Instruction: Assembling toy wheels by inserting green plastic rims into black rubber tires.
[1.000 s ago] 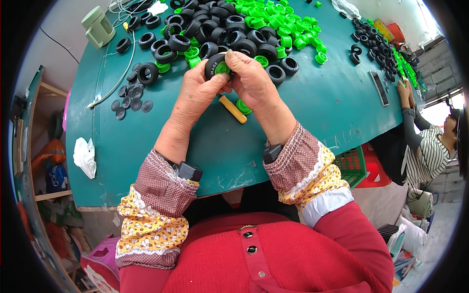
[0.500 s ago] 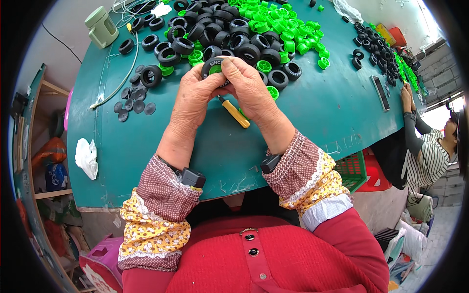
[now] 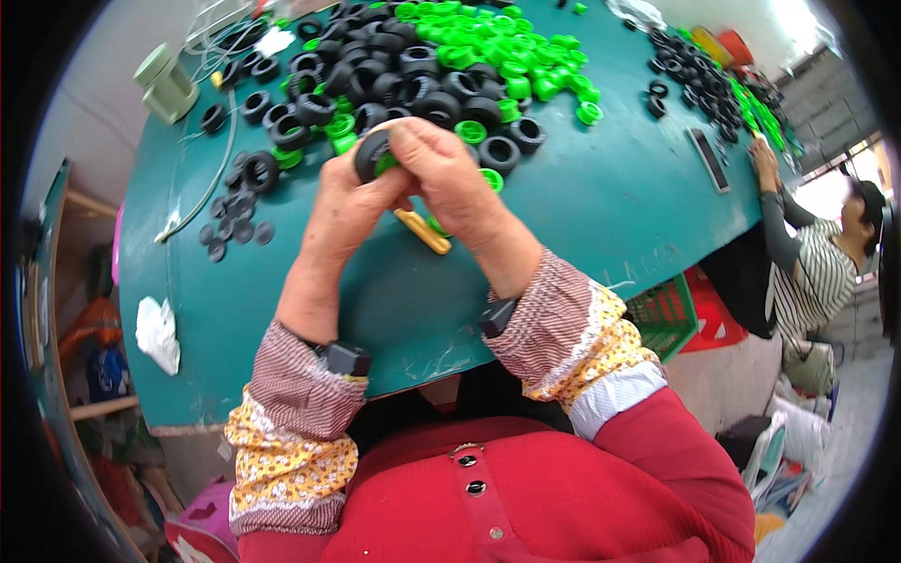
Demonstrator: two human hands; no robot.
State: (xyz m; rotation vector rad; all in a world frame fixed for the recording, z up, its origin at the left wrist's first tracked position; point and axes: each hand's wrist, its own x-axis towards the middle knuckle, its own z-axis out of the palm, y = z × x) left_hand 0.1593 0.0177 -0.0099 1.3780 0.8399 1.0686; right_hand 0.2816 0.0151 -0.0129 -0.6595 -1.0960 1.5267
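Between my two hands is a small toy wheel (image 3: 373, 153), a black rubber tyre with a green hub showing in its opening. My left hand (image 3: 349, 195) is closed round its left and lower side. My right hand (image 3: 449, 178) grips it from the right, thumb up on the tyre's edge; most of the right fingers are hidden. Just below the hands lies a tool with a yellow handle (image 3: 424, 233) on the table, its tip covered by my hand. Beyond them are heaped loose black tyres (image 3: 441, 108) and bright green hubs (image 3: 514, 68).
Small black discs (image 3: 242, 231) and a white tissue (image 3: 158, 335) lie left on the green table (image 3: 282, 281). A pale green mug (image 3: 167, 84) and cable stand behind. At right are a phone (image 3: 709, 159), a green basket (image 3: 664, 317) and another person (image 3: 826, 244) by more tyres.
The whole view has shifted a little, moving the table things up or left in it. Both hands keep hold of the toy wheel, which has turned more edge-on.
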